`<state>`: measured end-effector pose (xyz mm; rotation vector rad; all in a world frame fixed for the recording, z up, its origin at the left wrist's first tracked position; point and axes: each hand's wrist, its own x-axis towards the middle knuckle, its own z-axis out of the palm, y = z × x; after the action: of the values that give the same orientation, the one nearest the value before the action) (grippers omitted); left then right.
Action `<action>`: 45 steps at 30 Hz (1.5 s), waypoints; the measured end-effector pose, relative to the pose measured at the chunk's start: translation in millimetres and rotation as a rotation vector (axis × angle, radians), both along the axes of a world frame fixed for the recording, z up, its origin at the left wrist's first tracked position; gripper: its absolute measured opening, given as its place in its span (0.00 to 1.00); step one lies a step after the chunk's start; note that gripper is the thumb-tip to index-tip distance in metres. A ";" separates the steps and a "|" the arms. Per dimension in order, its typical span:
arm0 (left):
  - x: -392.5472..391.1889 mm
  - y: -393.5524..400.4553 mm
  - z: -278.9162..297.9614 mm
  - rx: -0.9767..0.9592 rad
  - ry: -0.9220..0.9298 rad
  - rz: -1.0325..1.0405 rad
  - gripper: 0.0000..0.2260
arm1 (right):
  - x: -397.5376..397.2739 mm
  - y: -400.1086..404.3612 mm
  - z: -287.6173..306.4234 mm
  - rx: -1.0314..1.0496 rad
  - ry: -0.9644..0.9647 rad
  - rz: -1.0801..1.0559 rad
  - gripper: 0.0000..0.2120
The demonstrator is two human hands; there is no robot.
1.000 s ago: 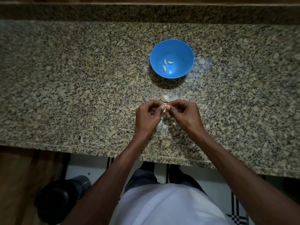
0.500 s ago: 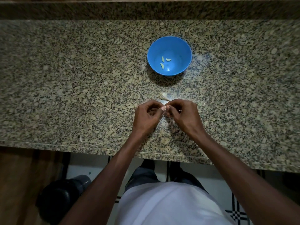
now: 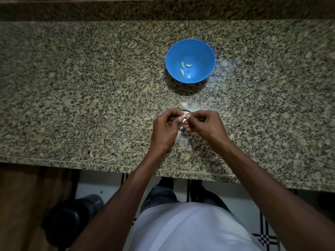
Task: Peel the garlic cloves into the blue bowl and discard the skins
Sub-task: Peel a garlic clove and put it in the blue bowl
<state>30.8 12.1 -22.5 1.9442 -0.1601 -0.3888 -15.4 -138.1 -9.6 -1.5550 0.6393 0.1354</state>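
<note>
No lettering to read anywhere here. The blue bowl [image 3: 190, 51] shows plain, unmarked walls, and the speckled worktop [image 3: 72, 87] carries no label, brand, number or sign.

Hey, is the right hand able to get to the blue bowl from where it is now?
Probably yes. The blue bowl sits straight ahead of the right hand on bare counter, with only the garlic bulb low between them. The hand is busy pinching a clove, though.

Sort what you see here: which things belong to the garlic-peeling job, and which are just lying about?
Belong: blue bowl, three peeled cloves inside, garlic bulb, clove pinched by left hand and right hand.
Lying about: dark bin on the floor.
</note>
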 end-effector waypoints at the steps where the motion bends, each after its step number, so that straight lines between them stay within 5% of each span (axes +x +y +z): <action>1: 0.2 -0.3 0.4 -0.002 -0.008 0.001 0.05 | 0.1 0.1 -0.2 0.024 0.008 -0.018 0.07; 12: 5.4 0.4 -3.1 0.112 -0.062 -0.003 0.06 | 0.0 1.7 3.2 -0.439 -0.185 0.121 0.08; 21: 7.5 2.6 -1.2 0.234 -0.422 -0.205 0.04 | -1.5 0.1 2.3 -0.411 -0.111 0.121 0.06; 30: 5.8 3.0 -5.6 0.288 -0.519 -0.249 0.02 | -1.8 -0.5 4.6 -0.270 -0.052 0.094 0.05; 39: 0.5 -3.6 -6.1 0.265 -0.376 -0.221 0.02 | -4.3 -1.7 5.4 -0.320 -0.077 0.115 0.07; 45: -0.6 -11.5 3.9 0.192 -0.090 -0.032 0.06 | -4.1 -0.9 5.9 -0.428 -0.156 0.178 0.07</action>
<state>30.1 0.6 -18.6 2.1520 -0.2191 -0.3481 -19.5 -139.0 -3.7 -2.0139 0.4212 0.0093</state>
